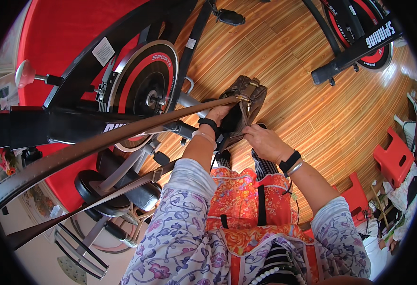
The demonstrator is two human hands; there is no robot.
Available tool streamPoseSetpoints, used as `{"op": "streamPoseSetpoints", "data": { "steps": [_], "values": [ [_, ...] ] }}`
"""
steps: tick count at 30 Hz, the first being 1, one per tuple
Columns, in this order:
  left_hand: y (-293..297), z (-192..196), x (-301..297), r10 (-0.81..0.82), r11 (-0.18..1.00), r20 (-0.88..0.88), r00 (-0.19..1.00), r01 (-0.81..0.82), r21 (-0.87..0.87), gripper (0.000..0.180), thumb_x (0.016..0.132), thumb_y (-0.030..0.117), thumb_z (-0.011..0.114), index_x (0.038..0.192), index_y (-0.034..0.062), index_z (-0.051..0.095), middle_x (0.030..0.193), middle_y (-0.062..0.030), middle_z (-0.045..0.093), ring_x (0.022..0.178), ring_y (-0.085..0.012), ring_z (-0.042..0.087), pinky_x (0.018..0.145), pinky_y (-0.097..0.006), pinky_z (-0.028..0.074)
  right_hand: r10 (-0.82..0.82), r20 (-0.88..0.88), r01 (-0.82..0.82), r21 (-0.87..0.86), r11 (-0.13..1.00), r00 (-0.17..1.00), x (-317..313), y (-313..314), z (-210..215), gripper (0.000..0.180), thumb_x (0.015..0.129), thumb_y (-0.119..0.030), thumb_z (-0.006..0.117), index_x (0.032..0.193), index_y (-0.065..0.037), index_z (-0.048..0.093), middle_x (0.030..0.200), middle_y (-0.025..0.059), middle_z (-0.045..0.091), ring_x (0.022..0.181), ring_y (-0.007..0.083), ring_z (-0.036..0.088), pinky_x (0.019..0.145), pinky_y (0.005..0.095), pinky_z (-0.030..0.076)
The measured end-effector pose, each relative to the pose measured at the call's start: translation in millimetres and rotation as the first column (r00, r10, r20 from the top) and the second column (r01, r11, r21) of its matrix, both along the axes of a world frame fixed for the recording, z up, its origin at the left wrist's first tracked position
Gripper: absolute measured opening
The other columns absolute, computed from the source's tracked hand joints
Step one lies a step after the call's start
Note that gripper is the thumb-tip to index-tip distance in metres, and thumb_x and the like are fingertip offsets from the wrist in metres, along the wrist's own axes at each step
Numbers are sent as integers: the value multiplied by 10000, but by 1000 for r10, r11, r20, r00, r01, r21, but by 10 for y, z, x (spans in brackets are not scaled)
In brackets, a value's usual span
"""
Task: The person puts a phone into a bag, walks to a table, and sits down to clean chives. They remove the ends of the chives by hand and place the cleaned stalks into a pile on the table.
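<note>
A brown leather handbag (258, 94) with gold-coloured metal fittings hangs in front of my body, its dark opening between my hands. My left hand (218, 114) grips the near left side of the bag, with its fingertips partly hidden by it. On the other side, my right hand (268, 143) pinches the edge of the opening between thumb and fingers. From the bag's metal ring, a long brown shoulder strap (118, 133) runs out to the left. A lower length with a buckle (157, 175) passes beside my left forearm.
At left stands a black exercise bike with a red-rimmed flywheel (144, 92), close to my left arm. Another exercise bike (355, 45) is at the far right. Red plastic stools (393, 159) stand at right on the wooden floor (308, 114). A red surface (61, 38) lies behind the near bike.
</note>
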State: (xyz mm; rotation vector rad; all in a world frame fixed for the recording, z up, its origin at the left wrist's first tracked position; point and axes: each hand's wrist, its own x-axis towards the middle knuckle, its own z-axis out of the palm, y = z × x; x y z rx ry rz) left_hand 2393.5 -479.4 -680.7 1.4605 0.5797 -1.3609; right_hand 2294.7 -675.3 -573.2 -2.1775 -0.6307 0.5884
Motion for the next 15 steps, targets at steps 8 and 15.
{"op": "streamPoseSetpoints", "data": {
  "steps": [8,15],
  "values": [
    [87,-116,21,-89,996,144,986,85,28,565,928,472,588,1364,118,530,1351,-78,551,1192,-190,515,960,-337,429,-15,40,15,-8,1000,999,88,95,27,168,758,-1,562,915,5,621,1183,106,584,1063,270,555,823,350,529],
    [0,-153,-41,-567,820,582,582,339,460,414,898,292,528,1076,-66,633,1088,-358,597,1050,-488,567,892,-502,453,-30,-127,23,-50,998,991,227,303,-225,261,766,-11,573,1018,46,607,1112,177,585,1084,344,556,869,394,508]
  ]
}}
